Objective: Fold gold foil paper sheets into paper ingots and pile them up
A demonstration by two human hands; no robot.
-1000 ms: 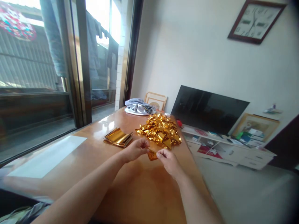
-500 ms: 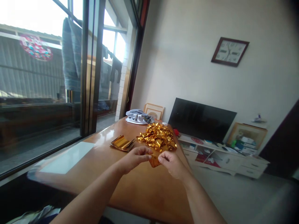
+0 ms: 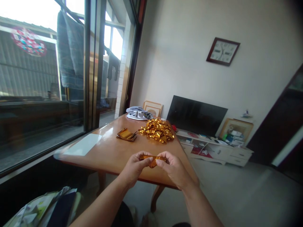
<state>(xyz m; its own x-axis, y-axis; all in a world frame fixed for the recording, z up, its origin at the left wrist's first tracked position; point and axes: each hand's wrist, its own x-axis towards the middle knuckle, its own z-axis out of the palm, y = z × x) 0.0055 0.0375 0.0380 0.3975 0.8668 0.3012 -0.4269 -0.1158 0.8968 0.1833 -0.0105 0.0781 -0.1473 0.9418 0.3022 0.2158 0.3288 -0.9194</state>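
Between both hands I hold a piece of gold foil paper (image 3: 153,162), partly folded, above the near edge of the wooden table (image 3: 109,160). My left hand (image 3: 138,164) pinches its left end, thumb on top. On the right end, my right hand (image 3: 171,165) is closed the same way. Beyond the hands lies a heap of folded gold foil pieces (image 3: 157,130). A stack of flat gold foil sheets (image 3: 127,134) rests to the left of that heap. My fingers cover much of the held sheet.
Folded clothes (image 3: 137,113) and a framed picture (image 3: 153,108) are at the table's far end. A white sheet (image 3: 82,145) lies on the left side by the window. A television (image 3: 196,115) stands on a white cabinet (image 3: 220,151) at the back right.
The gold foil paper now sits closer to me, lower against the table, with its ends gathered in the fingers. My view has shifted, so more floor and table edge show.
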